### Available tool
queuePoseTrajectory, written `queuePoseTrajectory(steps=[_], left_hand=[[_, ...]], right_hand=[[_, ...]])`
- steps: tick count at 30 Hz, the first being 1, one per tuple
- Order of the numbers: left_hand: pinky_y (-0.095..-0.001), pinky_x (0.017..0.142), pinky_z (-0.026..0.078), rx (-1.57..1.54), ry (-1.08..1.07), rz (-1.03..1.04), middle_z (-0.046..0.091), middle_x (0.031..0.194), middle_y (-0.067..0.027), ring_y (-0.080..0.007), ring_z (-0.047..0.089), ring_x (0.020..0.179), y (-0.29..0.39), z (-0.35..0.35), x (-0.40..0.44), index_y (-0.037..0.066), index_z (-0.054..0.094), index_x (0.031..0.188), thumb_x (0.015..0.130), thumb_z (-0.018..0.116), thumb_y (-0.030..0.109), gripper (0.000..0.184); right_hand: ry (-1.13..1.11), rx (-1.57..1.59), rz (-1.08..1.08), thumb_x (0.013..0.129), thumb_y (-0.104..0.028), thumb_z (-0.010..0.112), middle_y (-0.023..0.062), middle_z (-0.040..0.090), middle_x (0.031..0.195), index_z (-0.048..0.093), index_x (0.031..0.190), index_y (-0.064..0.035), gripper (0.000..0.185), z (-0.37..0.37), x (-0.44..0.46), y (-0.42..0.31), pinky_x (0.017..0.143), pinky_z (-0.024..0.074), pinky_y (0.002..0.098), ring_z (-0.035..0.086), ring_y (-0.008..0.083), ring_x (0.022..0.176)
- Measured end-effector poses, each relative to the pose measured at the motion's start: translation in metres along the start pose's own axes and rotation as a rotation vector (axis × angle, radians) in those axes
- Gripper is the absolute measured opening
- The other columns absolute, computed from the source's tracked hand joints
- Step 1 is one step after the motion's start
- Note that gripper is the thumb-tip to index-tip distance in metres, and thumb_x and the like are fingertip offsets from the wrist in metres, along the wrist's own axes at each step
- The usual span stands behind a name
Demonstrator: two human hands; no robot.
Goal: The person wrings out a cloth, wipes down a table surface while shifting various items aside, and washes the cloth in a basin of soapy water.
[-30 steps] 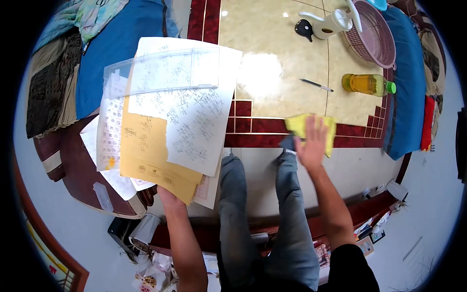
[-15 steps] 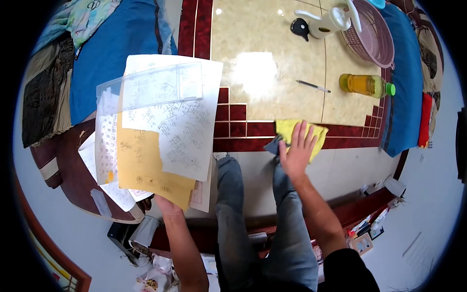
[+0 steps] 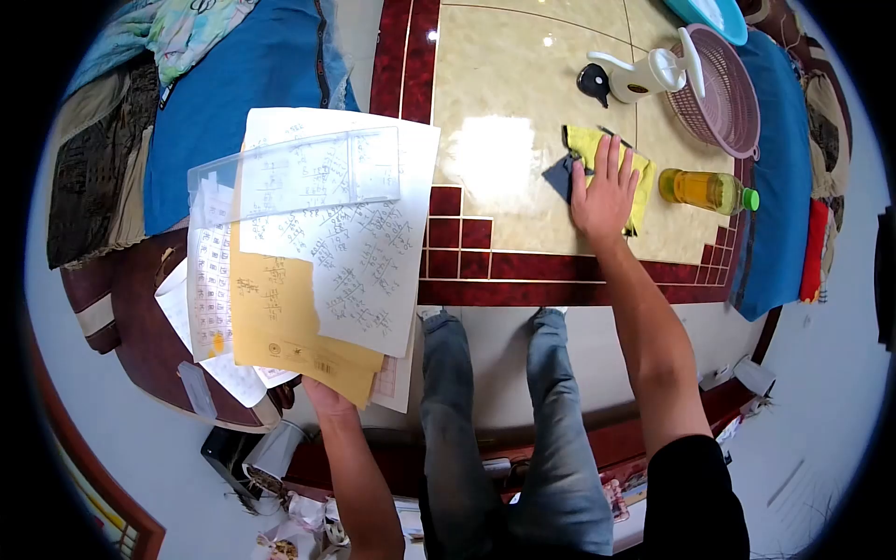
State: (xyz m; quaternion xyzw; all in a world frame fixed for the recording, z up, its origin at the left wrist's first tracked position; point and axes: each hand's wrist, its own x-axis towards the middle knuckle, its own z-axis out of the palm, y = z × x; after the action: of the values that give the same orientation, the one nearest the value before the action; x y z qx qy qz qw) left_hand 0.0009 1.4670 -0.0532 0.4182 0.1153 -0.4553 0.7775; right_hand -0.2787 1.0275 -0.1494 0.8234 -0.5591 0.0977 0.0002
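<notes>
The right hand's fingers lie flat, slightly spread, on a yellow cloth on the table. The left hand holds papers, its fingers hidden beneath. A bottle lies near the cloth, a jug and basket farther back.

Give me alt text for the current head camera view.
A person's right hand is spread on a yellow and dark cloth on a glossy tabletop, while the left hand holds a stack of papers. Nearby are a green-capped bottle, white pitcher and purple basket.
</notes>
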Motion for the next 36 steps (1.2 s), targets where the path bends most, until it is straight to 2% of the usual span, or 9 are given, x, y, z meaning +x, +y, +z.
queuePoseTrajectory(steps=[6, 12, 16, 22, 25, 28, 31, 33, 36], left_hand=[[-0.0503, 0.107, 0.051, 0.040, 0.099, 0.005, 0.056, 0.148, -0.0155, -0.0347, 0.058, 0.131, 0.000, 0.006, -0.001, 0.003, 0.046, 0.152, 0.107, 0.048, 0.043, 0.060], [-0.0500, 0.107, 0.051, 0.054, 0.079, -0.029, 0.054, 0.150, -0.0147, -0.0344, 0.057, 0.133, 0.003, 0.001, -0.009, 0.004, 0.043, 0.153, 0.106, 0.050, 0.047, 0.064], [-0.0499, 0.107, 0.051, 0.036, 0.083, -0.037, 0.053, 0.151, -0.0149, -0.0343, 0.056, 0.133, 0.004, -0.013, -0.009, 0.004, 0.042, 0.154, 0.105, 0.052, 0.049, 0.067], [-0.0524, 0.109, 0.048, 0.064, 0.122, -0.063, 0.049, 0.152, -0.0132, -0.0355, 0.052, 0.135, 0.002, -0.003, -0.012, 0.009, 0.037, 0.157, 0.105, 0.046, 0.056, 0.070], [-0.0526, 0.109, 0.048, 0.131, 0.363, -0.088, 0.049, 0.152, -0.0133, -0.0358, 0.052, 0.136, -0.003, -0.012, -0.014, 0.010, 0.037, 0.157, 0.104, 0.046, 0.059, 0.073], [-0.0514, 0.106, 0.051, 0.039, 0.196, -0.047, 0.053, 0.148, -0.0132, -0.0342, 0.055, 0.133, -0.004, -0.007, -0.015, 0.007, 0.043, 0.153, 0.107, 0.048, 0.048, 0.062], [-0.0504, 0.105, 0.052, 0.023, 0.228, -0.048, 0.054, 0.148, -0.0128, -0.0335, 0.056, 0.132, 0.002, -0.003, -0.012, 0.007, 0.044, 0.153, 0.107, 0.048, 0.046, 0.060], [-0.0499, 0.105, 0.052, 0.064, 0.117, -0.030, 0.054, 0.148, -0.0126, -0.0331, 0.056, 0.132, 0.008, -0.008, -0.008, 0.007, 0.044, 0.153, 0.107, 0.049, 0.046, 0.061], [-0.0489, 0.105, 0.052, 0.025, 0.088, -0.034, 0.055, 0.147, -0.0126, -0.0325, 0.057, 0.132, 0.014, -0.019, -0.006, 0.006, 0.043, 0.153, 0.106, 0.051, 0.045, 0.061]], right_hand=[[0.020, 0.006, 0.046, 0.103, -0.045, 0.052, 0.0163, 0.035, 0.167, 0.039, 0.159, -0.0046, 0.070, 0.003, -0.019, -0.012, 0.124, 0.0209, 0.0598, 0.030, 0.0424, 0.153], [-0.235, 0.109, -0.064, 0.098, -0.040, 0.061, 0.0174, 0.034, 0.167, 0.038, 0.158, 0.0010, 0.075, -0.047, -0.151, -0.071, 0.124, 0.0168, 0.0619, 0.025, 0.0460, 0.154], [-0.333, 0.162, -0.081, 0.098, -0.039, 0.062, 0.0167, 0.032, 0.168, 0.039, 0.158, 0.0009, 0.076, -0.061, -0.175, -0.098, 0.124, 0.0160, 0.0624, 0.024, 0.0455, 0.155], [-0.204, 0.148, -0.199, 0.099, -0.043, 0.059, 0.0105, 0.034, 0.168, 0.040, 0.159, -0.0064, 0.073, -0.027, -0.065, -0.128, 0.125, 0.0191, 0.0590, 0.027, 0.0396, 0.155], [-0.101, 0.166, -0.286, 0.100, -0.046, 0.058, 0.0110, 0.041, 0.164, 0.043, 0.157, -0.0069, 0.071, 0.001, 0.006, -0.141, 0.124, 0.0213, 0.0586, 0.032, 0.0379, 0.153], [-0.080, 0.147, -0.283, 0.102, -0.051, 0.052, 0.0097, 0.037, 0.167, 0.040, 0.159, -0.0094, 0.072, 0.028, 0.064, -0.153, 0.126, 0.0187, 0.0577, 0.030, 0.0372, 0.154], [-0.143, 0.096, -0.233, 0.106, -0.058, 0.037, 0.0078, 0.026, 0.172, 0.028, 0.164, -0.0110, 0.076, 0.051, 0.118, -0.165, 0.128, 0.0117, 0.0558, 0.021, 0.0359, 0.158], [-0.144, 0.079, -0.207, 0.106, -0.059, 0.035, 0.0077, 0.025, 0.172, 0.025, 0.165, -0.0116, 0.077, 0.059, 0.140, -0.171, 0.128, 0.0107, 0.0553, 0.020, 0.0361, 0.158], [-0.080, 0.120, -0.192, 0.105, -0.052, 0.044, 0.0092, 0.032, 0.169, 0.036, 0.161, -0.0096, 0.071, 0.055, 0.113, -0.179, 0.127, 0.0148, 0.0566, 0.025, 0.0381, 0.156]])
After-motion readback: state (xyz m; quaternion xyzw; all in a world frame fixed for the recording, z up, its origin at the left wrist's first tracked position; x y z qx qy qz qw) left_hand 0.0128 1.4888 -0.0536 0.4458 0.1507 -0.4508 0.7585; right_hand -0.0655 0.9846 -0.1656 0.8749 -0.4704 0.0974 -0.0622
